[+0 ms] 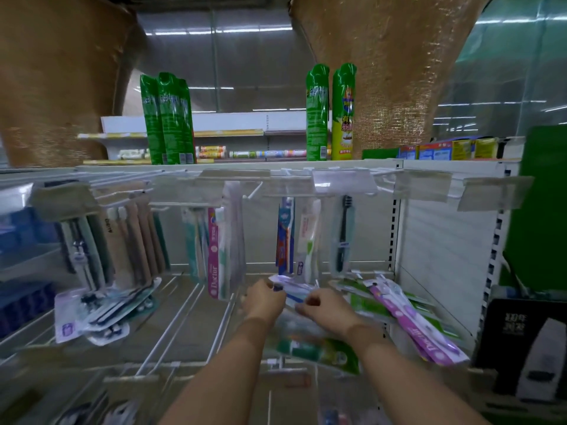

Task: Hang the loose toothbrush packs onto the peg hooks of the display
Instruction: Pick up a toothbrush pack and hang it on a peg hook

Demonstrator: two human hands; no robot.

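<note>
Both hands meet low in the middle of the display. My left hand [266, 299] and my right hand [325, 305] are each closed on the same clear toothbrush pack [291, 289], which lies tilted between them. To the right a loose heap of packs [408, 314], purple and green, rests on the lower pegs. Another loose pile [101, 311] lies at the left. Above, packs hang from the peg hooks [254, 188], among them a pink pack [213, 253], a blue pack [285, 237] and a black brush pack [343, 234].
Long white wire pegs [171, 326] jut toward me across the lower rack. Green spray cans [317, 111] and green refill packs [167, 118] stand on the top shelf. A black box [527, 342] sits at the right, beside the white side panel [445, 246].
</note>
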